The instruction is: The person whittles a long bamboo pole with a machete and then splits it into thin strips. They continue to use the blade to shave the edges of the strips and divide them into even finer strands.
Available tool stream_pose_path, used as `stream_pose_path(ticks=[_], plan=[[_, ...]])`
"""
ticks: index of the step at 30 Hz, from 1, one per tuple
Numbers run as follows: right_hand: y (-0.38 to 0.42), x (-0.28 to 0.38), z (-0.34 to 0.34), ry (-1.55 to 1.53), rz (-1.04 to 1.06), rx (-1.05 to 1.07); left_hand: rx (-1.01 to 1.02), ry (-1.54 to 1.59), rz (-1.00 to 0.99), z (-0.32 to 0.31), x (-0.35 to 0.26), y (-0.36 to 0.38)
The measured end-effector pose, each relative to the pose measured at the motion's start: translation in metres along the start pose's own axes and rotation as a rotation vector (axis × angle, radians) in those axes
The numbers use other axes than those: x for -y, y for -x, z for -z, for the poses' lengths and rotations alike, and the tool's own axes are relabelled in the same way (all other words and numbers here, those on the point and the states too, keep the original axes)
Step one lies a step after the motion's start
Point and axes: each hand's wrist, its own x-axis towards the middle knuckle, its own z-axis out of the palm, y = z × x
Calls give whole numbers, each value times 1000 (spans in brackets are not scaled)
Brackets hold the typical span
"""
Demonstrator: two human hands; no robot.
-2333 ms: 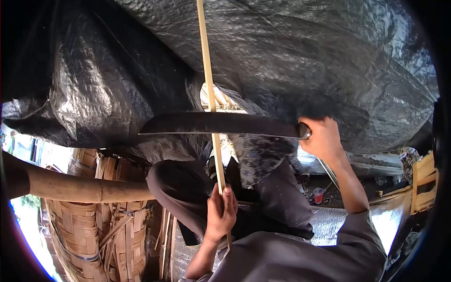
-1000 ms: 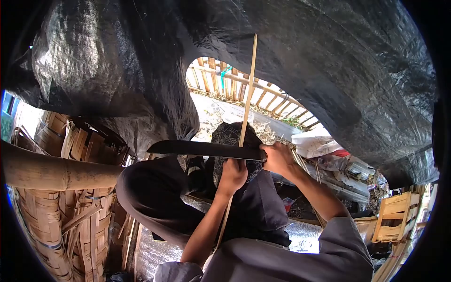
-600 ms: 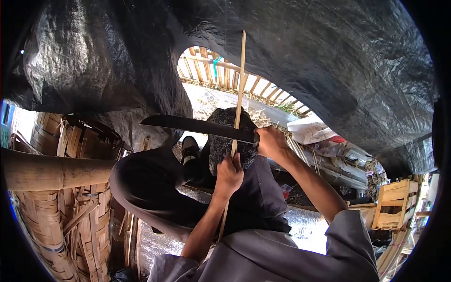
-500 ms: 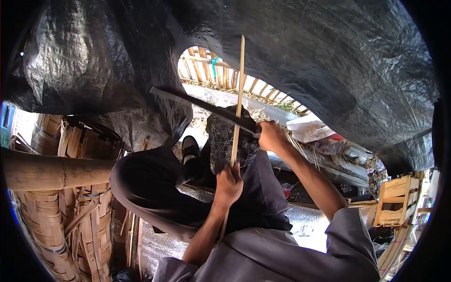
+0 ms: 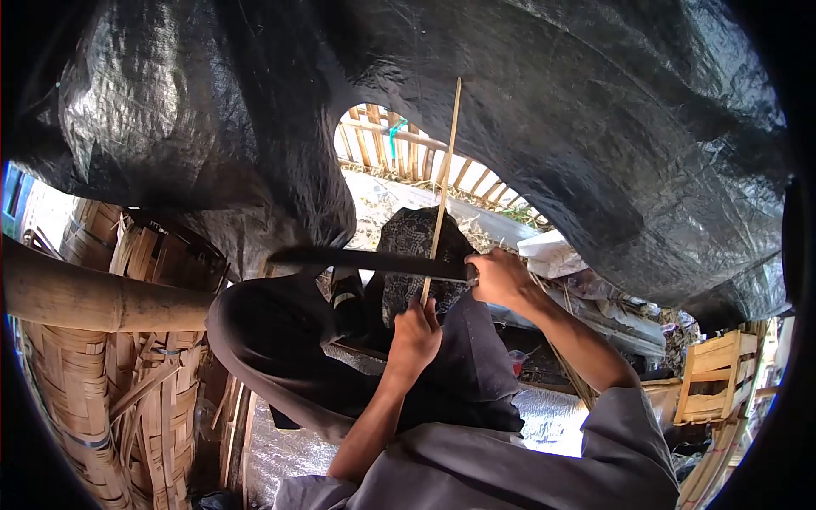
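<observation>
My left hand [image 5: 415, 342] is closed around the lower part of a long, thin bamboo strip [image 5: 444, 191], which points up and away from me. In my right hand [image 5: 503, 279] is the handle end of a long, dark knife [image 5: 365, 260]. Its blade reaches leftward across the strip, just above my left fingers, and is blurred toward the tip. A dark patterned cloth [image 5: 408, 234] lies behind the strip, by my bent legs [image 5: 280, 340].
Black plastic sheeting [image 5: 595, 110] hangs overhead and in front. Woven bamboo baskets [image 5: 68, 382] stand at left beneath a thick bamboo pole [image 5: 110, 296]. A wooden crate [image 5: 712, 378] is at right, and a slatted bamboo fence [image 5: 408, 153] shows through the gap.
The knife has come down along the strip toward my left hand, its tip dropping the most. My right hand has moved slightly closer to me, and the strip now looks narrower.
</observation>
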Motion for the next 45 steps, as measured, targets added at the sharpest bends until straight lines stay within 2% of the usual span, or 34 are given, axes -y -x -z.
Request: stream_pose_path(ticks=[1, 7, 10, 11, 13, 14, 15, 17, 19, 25, 27, 28, 30, 31, 33, 35, 37, 40, 45], plan=[[0, 1, 4, 61, 94, 1, -16, 2, 3, -4, -1, -7], [-7, 2, -10, 47, 93, -6, -81, -88, -11, -19, 10, -11], [-9, 10, -23, 29, -69, -113, -113, -190, -22, -15, 10, -4], [-12, 11, -16, -10, -156, 8, -106, -193, -24, -13, 10, 6], [-24, 3, -22, -112, -335, -57, -26, -107, 19, -6, 9, 33], [-22, 1, -23, -131, -304, -130, -43, -143, -67, 3, 2, 43], [-16, 3, -16, -125, -305, -56, -47, -147, -74, 11, -1, 50], [-6, 2, -14, -69, -222, -55, 42, 18, 48, 17, -7, 61], [2, 8, -10, -73, -234, -70, 40, 19, 55, 16, -7, 65], [5, 6, -1, -88, -157, -81, -106, -79, -210, 8, 15, 57], [11, 7, 3, -73, -59, -26, -312, -280, -448, 4, 20, 52], [14, 7, 5, -41, -14, 14, -316, -279, -450, 2, 22, 51], [16, 6, 5, 50, 41, 82, -138, -11, -249, 5, 15, 44], [18, 7, 7, 105, 42, 121, -136, -9, -249, 5, 14, 44], [7, -11, 7, 7, -2, 103, -129, 24, -135, 1, 11, 47], [-18, -38, 5, -108, -210, 7, -165, -35, -177, 2, 8, 52], [-29, -44, 6, -87, -160, 3, -217, -99, -236, 5, 9, 52], [-23, -33, 10, -139, -141, 7, -106, -11, -65, 6, 8, 51], [-11, -27, 13, -45, 37, 102, -120, -4, -40, 8, 3, 49]])
